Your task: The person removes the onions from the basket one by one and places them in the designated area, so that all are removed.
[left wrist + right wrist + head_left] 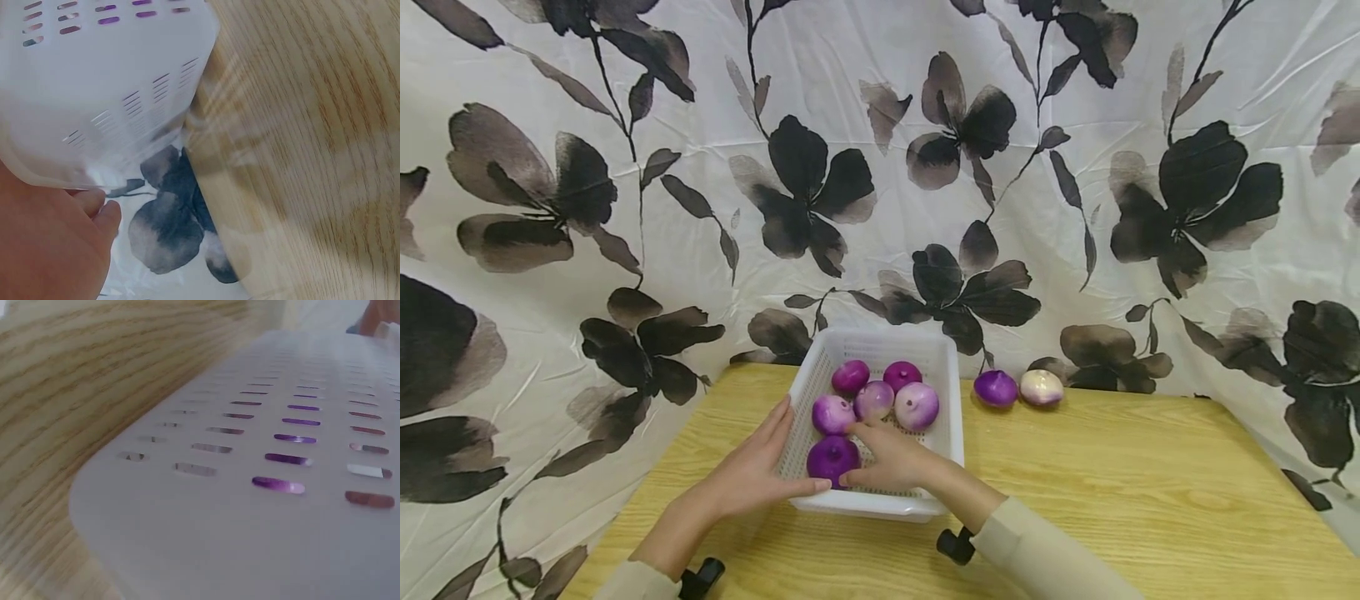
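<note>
A white perforated plastic basket [956,408] stands on the table and holds several purple and purple-white onions. My left hand [752,471] grips its near-left corner, thumb over the front rim and fingers along the outer left side; the left wrist view shows fingertips under the rim. My right hand [891,457] reaches in over the near side. Its thumb and fingers are spread at the right edge of a dark purple onion [832,458], with the fingertips close to a purple-white onion [832,414]. In the right wrist view, the basket wall [187,537] hides this hand's fingers.
Right of the basket, a purple onion [996,388] and a pale, whitish onion [1041,388] sit side by side at the back of the wooden table [1112,483]. A white cloth with dark flowers [880,275] hangs directly behind the table.
</note>
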